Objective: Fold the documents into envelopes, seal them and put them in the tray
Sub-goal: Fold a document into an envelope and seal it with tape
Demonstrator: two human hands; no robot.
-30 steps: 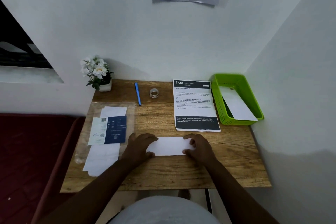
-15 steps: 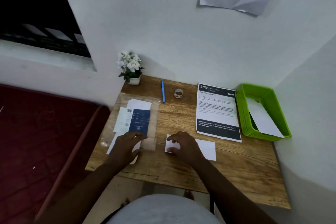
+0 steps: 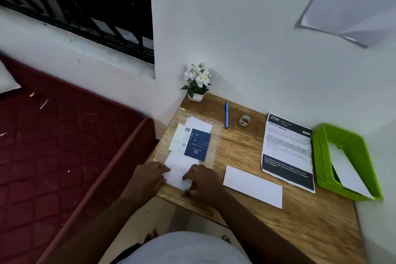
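grabbing an envelope out of the clear pack

both hands were down at the near left corner of the desk (image 3: 246,150), working on the clear plastic pack (image 3: 214,133) of envelopes. the left hand (image 3: 147,174) lay flat at the left edge of the white envelope (image 3: 177,167) sticking out of the pack's near end, fingers (image 3: 161,169) together and resting on it. the right hand (image 3: 203,180) sat on the envelope's right side, fingers curled down onto the paper. couldn't tell whether it was actually pinching the edge or just pressing on it.

the folded document (image 3: 252,186) lay on its own to the right of the hands, clear of them. the printed sheet (image 3: 288,152) was further back, and the green tray (image 3: 321,156) sat at the far right with 1 white envelope (image 3: 347,176) already in it. blue pen (image 3: 226,114) and the tape roll (image 3: 245,120) were at the back, near the little flower pot (image 3: 196,83).

my read: the step was getting 1 envelope free. best way to do it is to pin the pack with the left hand so the whole thing doesn't slide off the desk edge, then draw only the top envelope toward you with the right. keep it flat so it doesn't crease, and check that 2 haven't stuck together.
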